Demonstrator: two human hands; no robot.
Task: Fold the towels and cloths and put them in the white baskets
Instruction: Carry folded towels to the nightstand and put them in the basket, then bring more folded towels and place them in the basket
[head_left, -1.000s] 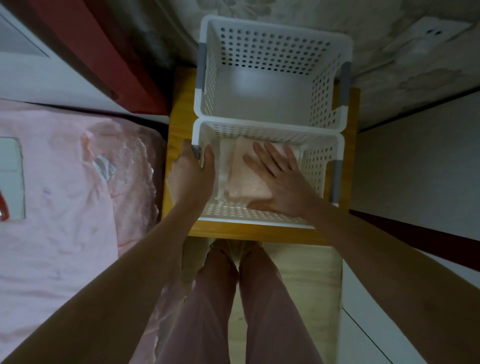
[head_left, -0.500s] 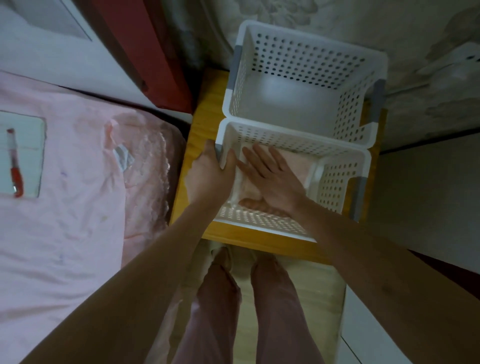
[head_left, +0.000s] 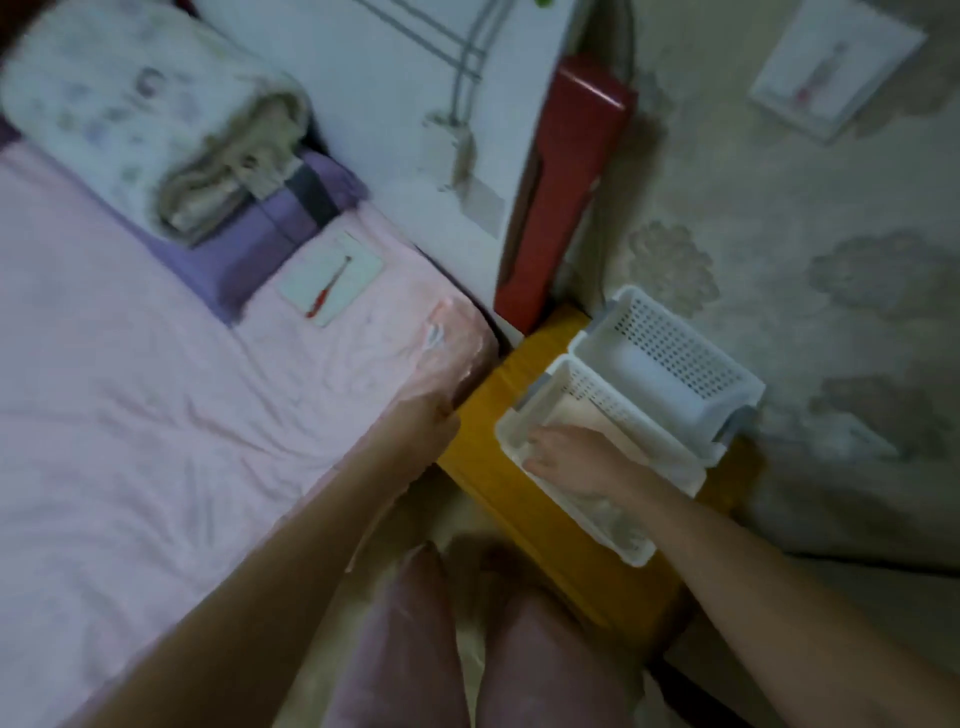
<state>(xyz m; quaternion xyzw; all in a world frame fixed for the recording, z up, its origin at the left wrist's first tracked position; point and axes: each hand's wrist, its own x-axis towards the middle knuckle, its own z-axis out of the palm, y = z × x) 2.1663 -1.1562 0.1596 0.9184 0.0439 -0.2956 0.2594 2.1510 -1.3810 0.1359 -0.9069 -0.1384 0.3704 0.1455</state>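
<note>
- I see the pink bedsheet (head_left: 156, 415) covering the bed at left; my left hand (head_left: 426, 410) hangs over its near right corner, too blurred to tell how the fingers lie.
- Two white baskets sit on the yellow stool (head_left: 524, 514): the far basket (head_left: 675, 364) and the near basket (head_left: 602, 467).
- My right hand (head_left: 566, 460) rests inside the near one, fingers spread flat on the folded pink towel (head_left: 597, 415).

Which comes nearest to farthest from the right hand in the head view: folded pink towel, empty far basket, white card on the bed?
1. folded pink towel, under the right hand, in the near basket.
2. empty far basket, just beyond.
3. white card, far left, on the bed.
</note>
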